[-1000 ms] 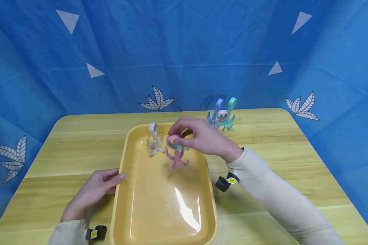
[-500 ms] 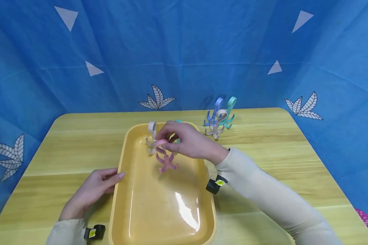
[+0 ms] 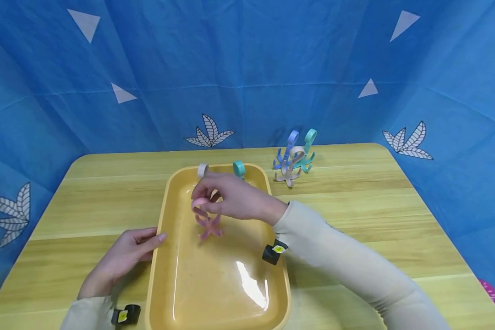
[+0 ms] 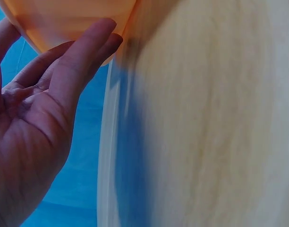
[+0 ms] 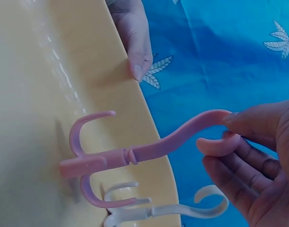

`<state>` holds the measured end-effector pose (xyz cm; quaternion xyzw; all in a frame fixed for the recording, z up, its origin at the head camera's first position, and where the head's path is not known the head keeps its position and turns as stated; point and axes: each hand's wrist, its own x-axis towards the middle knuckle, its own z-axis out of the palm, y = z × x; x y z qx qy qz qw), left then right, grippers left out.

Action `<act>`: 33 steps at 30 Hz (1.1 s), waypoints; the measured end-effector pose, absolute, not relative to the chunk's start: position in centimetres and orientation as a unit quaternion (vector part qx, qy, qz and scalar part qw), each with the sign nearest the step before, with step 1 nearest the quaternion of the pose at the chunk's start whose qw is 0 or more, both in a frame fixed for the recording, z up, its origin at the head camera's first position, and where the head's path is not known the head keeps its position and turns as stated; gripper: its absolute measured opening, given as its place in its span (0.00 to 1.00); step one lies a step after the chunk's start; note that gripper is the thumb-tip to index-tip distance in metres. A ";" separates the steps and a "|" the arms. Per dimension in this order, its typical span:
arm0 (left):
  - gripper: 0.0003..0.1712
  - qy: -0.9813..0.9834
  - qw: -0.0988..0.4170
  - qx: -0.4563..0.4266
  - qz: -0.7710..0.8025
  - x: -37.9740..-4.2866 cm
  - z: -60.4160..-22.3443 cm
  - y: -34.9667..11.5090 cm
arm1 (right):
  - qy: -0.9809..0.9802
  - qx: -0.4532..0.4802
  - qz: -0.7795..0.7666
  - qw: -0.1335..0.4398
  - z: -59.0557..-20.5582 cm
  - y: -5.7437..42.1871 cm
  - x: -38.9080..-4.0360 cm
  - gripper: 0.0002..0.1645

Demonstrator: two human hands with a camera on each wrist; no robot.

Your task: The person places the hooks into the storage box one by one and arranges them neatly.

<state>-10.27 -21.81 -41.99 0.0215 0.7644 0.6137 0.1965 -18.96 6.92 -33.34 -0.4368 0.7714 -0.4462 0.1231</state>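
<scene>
My right hand pinches the curled top of a pink octopus-shaped hook between thumb and fingers. The pink hook hangs upright in the yellow tray, prongs down; whether they touch the tray's floor I cannot tell. At the tray's left rim is my left hand, thumb over the edge and fingers against the outer wall, as the left wrist view shows. A white hook and a teal hook stand at the tray's far end, partly hidden behind my right hand.
On the table, behind and right of the tray, a blue hook, a green hook and a pale greyish-pink hook stand close together. A blue cloth hangs along the table's back edge.
My right hand has carried the pink hook left and toward me across the tray, passing in front of the white hook. The teal hook's top has come into sight. My left hand stays at the rim.
</scene>
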 end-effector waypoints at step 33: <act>0.32 0.751 0.203 0.026 0.628 -10.2 -42.1 -21.9 | 0.808 -0.384 -0.441 0.073 -33.2 9.3 -19.2 0.10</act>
